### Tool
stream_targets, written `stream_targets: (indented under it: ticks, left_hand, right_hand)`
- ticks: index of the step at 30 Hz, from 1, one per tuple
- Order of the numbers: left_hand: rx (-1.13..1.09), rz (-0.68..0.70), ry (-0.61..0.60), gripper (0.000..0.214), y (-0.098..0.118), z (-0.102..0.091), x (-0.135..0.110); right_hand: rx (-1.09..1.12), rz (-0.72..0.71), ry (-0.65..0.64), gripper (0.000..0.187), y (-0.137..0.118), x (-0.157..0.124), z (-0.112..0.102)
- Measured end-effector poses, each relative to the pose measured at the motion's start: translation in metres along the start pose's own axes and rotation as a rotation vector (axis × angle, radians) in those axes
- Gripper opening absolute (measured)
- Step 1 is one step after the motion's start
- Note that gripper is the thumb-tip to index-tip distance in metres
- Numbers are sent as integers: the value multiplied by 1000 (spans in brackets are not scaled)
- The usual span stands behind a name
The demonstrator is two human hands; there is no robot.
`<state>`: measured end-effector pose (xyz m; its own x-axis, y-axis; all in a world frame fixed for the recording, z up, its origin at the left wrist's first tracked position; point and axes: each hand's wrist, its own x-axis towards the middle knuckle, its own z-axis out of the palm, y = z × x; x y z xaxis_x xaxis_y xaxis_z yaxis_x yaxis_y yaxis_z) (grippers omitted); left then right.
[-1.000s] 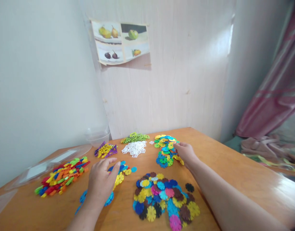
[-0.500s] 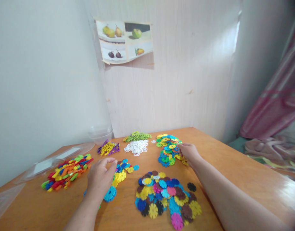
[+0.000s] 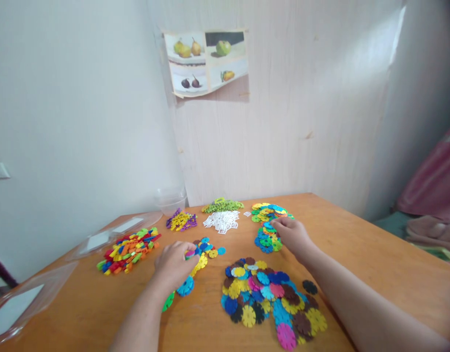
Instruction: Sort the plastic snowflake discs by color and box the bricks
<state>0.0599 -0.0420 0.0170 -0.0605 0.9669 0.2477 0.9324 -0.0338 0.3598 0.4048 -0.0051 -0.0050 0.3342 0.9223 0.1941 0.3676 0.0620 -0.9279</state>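
Note:
My left hand (image 3: 176,266) is over a small group of notched plastic discs, its thumb and fingers curled together. A pink disc (image 3: 189,254) shows by the fingertips; whether it is gripped I cannot tell. Yellow discs (image 3: 202,262), a blue disc (image 3: 186,286) and a green disc (image 3: 168,301) lie about this hand. My right hand (image 3: 293,234) reaches to the far right pile of blue, green and yellow discs (image 3: 268,239), finger and thumb pinched at its edge. What they hold is too small to make out. Between my forearms is a large mixed disc pile (image 3: 267,293).
Red, orange and yellow plastic pieces (image 3: 129,250) are heaped at left. Behind are purple-yellow pieces (image 3: 181,220), white pieces (image 3: 222,222) and green pieces (image 3: 225,206). A clear tub (image 3: 171,200) stands by the wall. Clear plastic bags (image 3: 51,288) lie along the left edge.
The view has turned left, so the table appears shifted right. My right hand has moved left over the far disc pile. My left hand has moved in closer to the small disc group.

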Motion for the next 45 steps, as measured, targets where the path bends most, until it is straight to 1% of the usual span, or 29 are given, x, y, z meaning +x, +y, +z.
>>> stream_targets:
  ticks: [3, 6, 8, 12, 16, 23, 27, 33, 37, 40, 43, 45]
  left_hand:
    - [26, 67, -44, 32, -2, -3, -4]
    - [36, 122, -28, 31, -4, -1, -5]
    - [44, 195, -12, 32, -2, 4, -5]
    - [89, 349, -8, 37, 7, 16, -8]
    - [139, 400, -21, 36, 19, 26, -12]
    - [215, 392, 7, 33, 36, 29, -8]
    - [226, 402, 44, 24, 37, 30, -5]
    - [219, 407, 85, 24, 33, 33, 1]
    - [147, 424, 166, 26, 35, 32, 3]
    - [48, 487, 198, 24, 42, 30, 0]
    - [-60, 564, 193, 22, 54, 27, -8]
    - [-113, 593, 157, 22, 61, 27, -15]
  right_hand:
    - [-120, -107, -29, 28, -3, -7, 5]
    - [-153, -178, -42, 26, -3, -11, 9]
    - [-172, -214, -61, 25, -3, -15, 12]
    - [-231, -282, -121, 28, -7, -22, 17]
    - [-242, -341, -148, 29, -10, -28, 20]
    - [-259, -336, -173, 25, -13, -32, 23]
    - [-261, -338, -166, 26, -13, -32, 24]
    - [-211, -318, -134, 27, -12, -30, 25]
    - [-216, -337, -139, 26, -13, -30, 26]
    - [-231, -336, -151, 25, -15, -32, 27]
    - [-251, -337, -150, 26, -17, -32, 27]
    - [-253, -337, -146, 25, -19, -33, 27]
